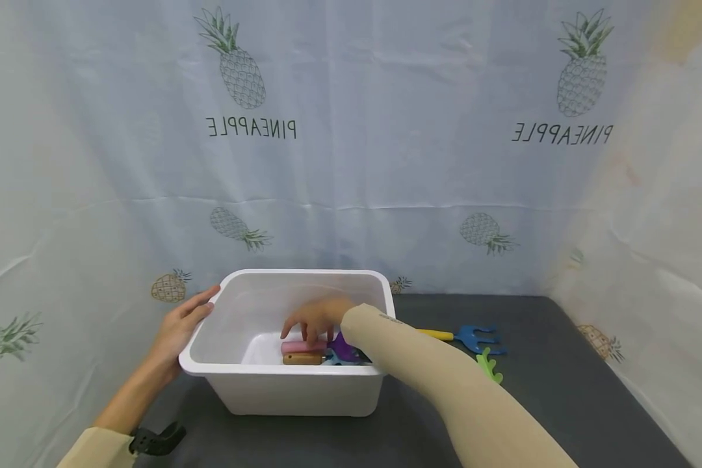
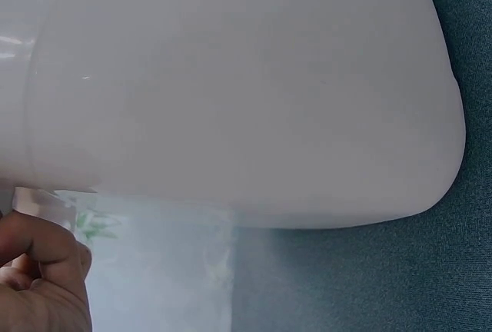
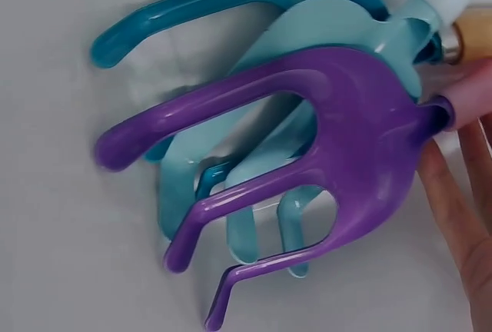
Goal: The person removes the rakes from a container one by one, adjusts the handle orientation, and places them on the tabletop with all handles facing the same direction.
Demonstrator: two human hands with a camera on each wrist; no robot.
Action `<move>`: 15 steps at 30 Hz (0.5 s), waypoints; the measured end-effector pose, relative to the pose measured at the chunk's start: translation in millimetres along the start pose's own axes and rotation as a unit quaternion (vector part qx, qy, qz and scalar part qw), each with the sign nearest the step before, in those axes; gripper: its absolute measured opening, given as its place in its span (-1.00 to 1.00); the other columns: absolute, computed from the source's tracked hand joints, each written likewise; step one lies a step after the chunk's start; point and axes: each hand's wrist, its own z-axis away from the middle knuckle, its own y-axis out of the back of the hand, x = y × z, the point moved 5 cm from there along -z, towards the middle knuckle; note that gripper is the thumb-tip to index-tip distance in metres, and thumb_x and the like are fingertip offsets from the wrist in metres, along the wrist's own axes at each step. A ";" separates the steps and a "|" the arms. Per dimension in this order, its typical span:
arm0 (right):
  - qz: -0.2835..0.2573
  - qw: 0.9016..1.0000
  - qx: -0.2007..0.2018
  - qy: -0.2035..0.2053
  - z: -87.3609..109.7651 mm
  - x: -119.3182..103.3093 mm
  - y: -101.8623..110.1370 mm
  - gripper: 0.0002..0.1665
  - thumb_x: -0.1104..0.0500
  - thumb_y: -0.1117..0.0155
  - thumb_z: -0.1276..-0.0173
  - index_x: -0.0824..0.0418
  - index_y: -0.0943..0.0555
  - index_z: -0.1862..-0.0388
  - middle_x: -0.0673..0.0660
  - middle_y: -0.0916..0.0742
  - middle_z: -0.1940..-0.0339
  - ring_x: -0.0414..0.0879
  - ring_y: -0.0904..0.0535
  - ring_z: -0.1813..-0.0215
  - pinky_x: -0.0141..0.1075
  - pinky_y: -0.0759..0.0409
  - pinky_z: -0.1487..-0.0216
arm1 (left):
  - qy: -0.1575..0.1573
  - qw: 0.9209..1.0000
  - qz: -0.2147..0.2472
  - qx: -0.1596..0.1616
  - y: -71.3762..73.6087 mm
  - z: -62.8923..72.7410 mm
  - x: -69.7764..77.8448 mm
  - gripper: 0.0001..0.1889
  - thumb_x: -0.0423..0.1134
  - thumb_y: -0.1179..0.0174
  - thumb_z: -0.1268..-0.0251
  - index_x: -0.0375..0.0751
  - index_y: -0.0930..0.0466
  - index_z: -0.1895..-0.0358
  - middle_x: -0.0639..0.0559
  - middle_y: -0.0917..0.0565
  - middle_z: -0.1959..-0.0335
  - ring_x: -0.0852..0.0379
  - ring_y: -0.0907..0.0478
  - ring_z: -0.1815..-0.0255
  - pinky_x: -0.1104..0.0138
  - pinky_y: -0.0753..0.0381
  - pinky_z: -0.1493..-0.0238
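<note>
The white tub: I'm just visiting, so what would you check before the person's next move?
1. White tub steadied: ok, the left hand holds its rim.
2. Right hand inside the tub: ok.
3. Pink handle gripped: cannot tell; fingers are close to it.
4. Purple fork clear of other tools: not ok, it overlaps the pale teal fork.
5. Blue fork in the tub: not ok, it lies on the table.

You have a white tub [image 1: 292,391] at your left hand [image 1: 178,333]. Beside your right hand [image 1: 317,316] lie a purple, pink-handled fork [image 3: 365,144] and a pale-turquoise fork [image 3: 330,23].
</note>
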 end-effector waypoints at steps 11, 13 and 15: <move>0.032 0.999 0.006 -0.011 5.6 -4.3 -7.0 -0.19 0.45 -0.31 -0.28 -0.35 -0.59 -0.30 0.08 -0.67 0.12 -0.04 -0.62 0.09 -0.17 -0.76 0.07 | 0.006 1.000 -0.011 0.000 -2.6 -0.8 -0.7 -0.33 0.12 0.07 -0.66 -0.04 -0.10 -0.67 -0.21 -0.27 -0.57 0.49 -0.64 0.00 0.34 -0.76 0.04; 0.031 0.999 0.014 -0.006 5.9 -6.3 -4.9 -0.19 0.44 -0.33 -0.28 -0.36 -0.59 -0.30 0.07 -0.67 0.12 -0.05 -0.61 0.09 -0.17 -0.76 0.06 | 0.007 1.000 -0.012 0.000 -2.5 -1.2 -0.6 -0.33 0.12 0.08 -0.67 -0.05 -0.10 -0.67 -0.26 -0.24 -0.59 0.50 -0.64 0.00 0.35 -0.76 0.04; 0.025 0.999 0.021 0.004 7.3 -9.1 -2.1 -0.19 0.43 -0.35 -0.28 -0.35 -0.58 -0.33 0.07 -0.68 0.10 -0.05 -0.61 0.08 -0.15 -0.76 0.04 | 0.008 1.000 -0.010 0.001 -2.3 -1.5 -0.7 -0.33 0.11 0.07 -0.67 -0.05 -0.10 -0.67 -0.28 -0.23 -0.60 0.50 -0.64 0.00 0.35 -0.75 0.05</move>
